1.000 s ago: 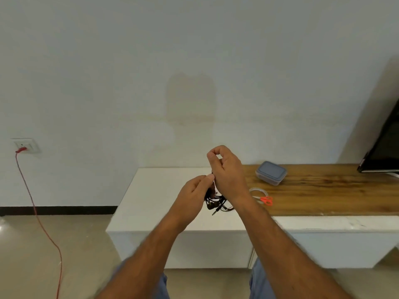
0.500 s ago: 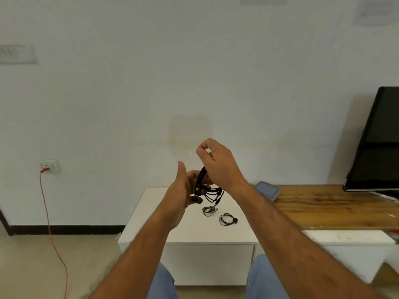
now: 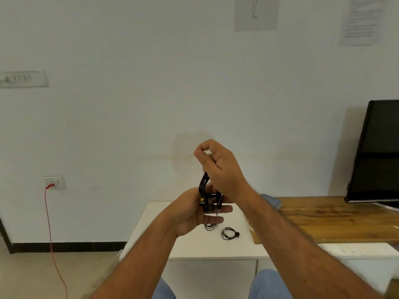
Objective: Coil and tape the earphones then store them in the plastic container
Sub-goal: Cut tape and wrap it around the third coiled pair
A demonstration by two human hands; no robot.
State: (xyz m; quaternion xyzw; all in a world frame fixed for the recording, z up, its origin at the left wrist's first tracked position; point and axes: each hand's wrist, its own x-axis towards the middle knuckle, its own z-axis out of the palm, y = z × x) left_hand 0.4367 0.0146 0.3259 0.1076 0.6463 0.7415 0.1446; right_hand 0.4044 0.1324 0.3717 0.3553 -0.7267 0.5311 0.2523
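Note:
A coil of black earphones (image 3: 204, 184) with a jack plug hanging down is held in front of me, above the white table (image 3: 190, 244). My left hand (image 3: 191, 212) holds the coil's lower part across its fingers. My right hand (image 3: 220, 167) curls over the coil's upper part, thumb and forefinger pinched together above it; whether they hold tape I cannot tell. The plastic container (image 3: 272, 201) with a blue-grey lid shows only partly behind my right forearm. Two more coiled earphones lie on the table: one earphone coil (image 3: 230, 233) in the open, another earphone coil (image 3: 210, 227) half hidden under my left hand.
A wooden tabletop (image 3: 336, 219) extends to the right with a dark monitor (image 3: 380, 152) on it. A red cable (image 3: 50, 223) hangs from a wall socket at the left. My knees are below the table's front edge.
The view has tilted upward and the hands have come closer. My left thumb, raised before, has come down by the coil. My right hand stays pinched over the coil.

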